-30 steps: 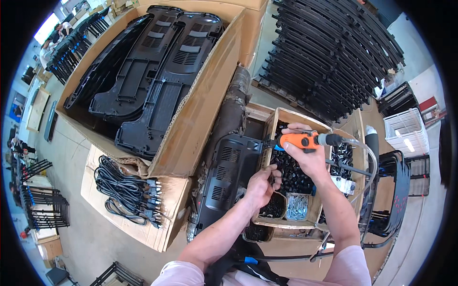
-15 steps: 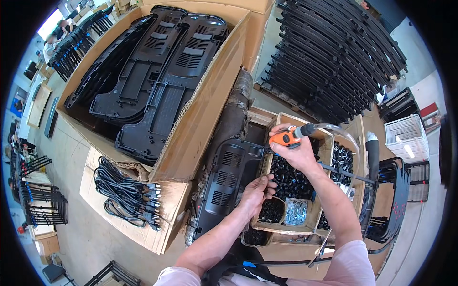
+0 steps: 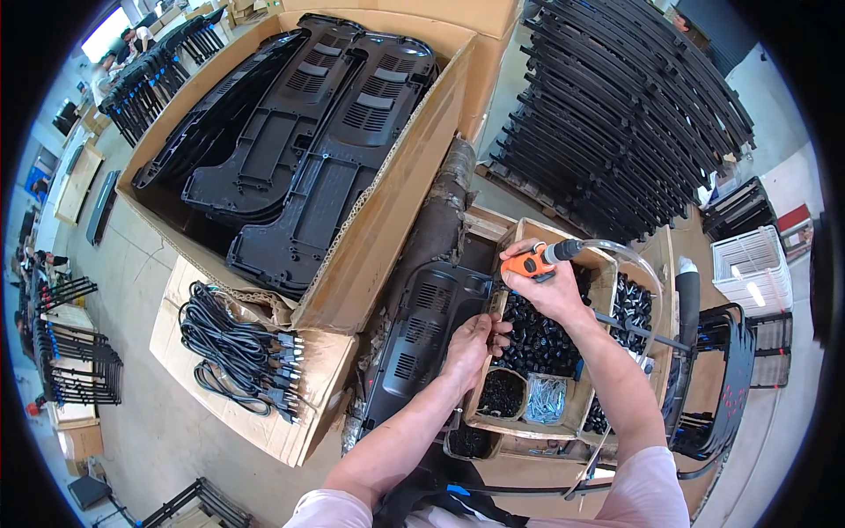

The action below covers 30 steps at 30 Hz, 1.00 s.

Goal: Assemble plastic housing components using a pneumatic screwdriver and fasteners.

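In my right hand (image 3: 547, 289) is an orange and black power screwdriver (image 3: 530, 262), its grey end joined to a clear hose (image 3: 629, 253). The screwdriver's working end is hidden by the hand, near the upper right end of a black vented plastic panel (image 3: 414, 330). My left hand (image 3: 471, 348) hovers at the panel's right edge with thumb and fingers pinched together; whatever they hold is too small to make out. Just right of it, a wooden tray (image 3: 486, 415) has compartments of black plastic parts (image 3: 534, 339), small black screws (image 3: 502, 392) and silvery pins or screws (image 3: 546, 399).
On the left stands a large cardboard box (image 3: 387, 238) of black plastic panels (image 3: 330, 158). Bundled black cables (image 3: 233, 343) lie on flat cardboard in front of it. Stacked black frames (image 3: 616, 114) rise at the back right, near a white crate (image 3: 748, 262). People work far left.
The view has shifted slightly, so the box and panels sit a little further right. My left hand has moved up slightly along the panel's edge; the right keeps its grip on the screwdriver.
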Motion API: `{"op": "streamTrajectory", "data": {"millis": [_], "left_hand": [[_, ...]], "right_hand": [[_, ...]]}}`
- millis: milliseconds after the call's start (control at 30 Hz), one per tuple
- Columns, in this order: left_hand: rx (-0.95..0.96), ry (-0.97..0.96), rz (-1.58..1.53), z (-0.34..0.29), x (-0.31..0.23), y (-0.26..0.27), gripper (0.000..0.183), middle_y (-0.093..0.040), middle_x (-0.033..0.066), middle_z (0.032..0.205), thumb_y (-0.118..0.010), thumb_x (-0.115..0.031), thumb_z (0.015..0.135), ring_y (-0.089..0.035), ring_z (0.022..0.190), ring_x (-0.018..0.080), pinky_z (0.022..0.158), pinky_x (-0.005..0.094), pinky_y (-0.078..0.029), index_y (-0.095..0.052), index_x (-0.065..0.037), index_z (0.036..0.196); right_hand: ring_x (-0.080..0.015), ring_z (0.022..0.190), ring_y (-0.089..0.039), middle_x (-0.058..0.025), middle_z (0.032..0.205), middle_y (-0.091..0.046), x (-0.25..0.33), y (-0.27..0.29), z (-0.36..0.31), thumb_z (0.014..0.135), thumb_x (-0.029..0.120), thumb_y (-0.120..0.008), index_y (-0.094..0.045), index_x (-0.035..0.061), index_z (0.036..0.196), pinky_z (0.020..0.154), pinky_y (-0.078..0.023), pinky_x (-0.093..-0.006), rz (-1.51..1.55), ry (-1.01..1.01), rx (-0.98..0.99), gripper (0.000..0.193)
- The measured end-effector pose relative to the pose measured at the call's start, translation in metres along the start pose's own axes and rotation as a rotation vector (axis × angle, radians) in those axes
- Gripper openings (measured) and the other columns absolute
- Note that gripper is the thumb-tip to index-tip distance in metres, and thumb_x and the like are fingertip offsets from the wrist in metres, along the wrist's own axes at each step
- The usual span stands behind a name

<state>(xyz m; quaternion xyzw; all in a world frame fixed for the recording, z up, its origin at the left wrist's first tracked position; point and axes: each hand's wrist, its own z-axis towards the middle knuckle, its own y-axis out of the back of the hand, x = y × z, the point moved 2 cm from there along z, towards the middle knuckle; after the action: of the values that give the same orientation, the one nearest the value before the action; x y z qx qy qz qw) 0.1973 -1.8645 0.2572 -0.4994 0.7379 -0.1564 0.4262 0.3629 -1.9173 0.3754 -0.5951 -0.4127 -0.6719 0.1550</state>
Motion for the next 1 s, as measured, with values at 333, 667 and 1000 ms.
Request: {"op": "streamTrajectory", "data": {"millis": [333, 667, 1000], "left_hand": [[-0.069, 0.079, -0.263, 0.01, -0.03, -0.005, 0.022, -0.065, -0.0028, 0.088, -0.059, -0.028, 0.11, -0.056, 0.072, 0.0099, 0.06, 0.0225, -0.044, -0.068, -0.009, 0.117], [-0.034, 0.094, -0.726, 0.033, -0.051, -0.015, 0.021, -0.058, -0.0036, 0.083, -0.057, -0.032, 0.11, -0.051, 0.069, 0.0098, 0.057, 0.0228, -0.041, -0.065, -0.012, 0.108], [-0.057, 0.037, -0.533, 0.025, -0.058, -0.012, 0.032, -0.06, 0.0005, 0.084, -0.049, -0.038, 0.113, -0.055, 0.071, 0.0147, 0.064, 0.0284, -0.047, -0.064, -0.01, 0.108]], "right_hand": [[-0.0177, 0.114, -0.068, -0.0121, 0.121, -0.072, 0.037, 0.004, -0.025, 0.087, 0.004, -0.081, -0.061, -0.0016, 0.13, 0.102, -0.055, -0.035, 0.276, 0.06, -0.066, 0.048], [-0.0178, 0.114, -0.068, -0.0131, 0.122, -0.072, 0.053, -0.006, -0.025, 0.087, 0.003, -0.082, -0.06, -0.0013, 0.131, 0.102, -0.055, -0.0351, 0.267, 0.079, -0.028, 0.049], [-0.0178, 0.113, -0.068, -0.0124, 0.119, -0.073, 0.045, -0.022, -0.003, 0.086, 0.004, -0.082, -0.062, -0.0008, 0.128, 0.101, -0.056, -0.0346, 0.303, 0.067, -0.043, 0.047]]}}
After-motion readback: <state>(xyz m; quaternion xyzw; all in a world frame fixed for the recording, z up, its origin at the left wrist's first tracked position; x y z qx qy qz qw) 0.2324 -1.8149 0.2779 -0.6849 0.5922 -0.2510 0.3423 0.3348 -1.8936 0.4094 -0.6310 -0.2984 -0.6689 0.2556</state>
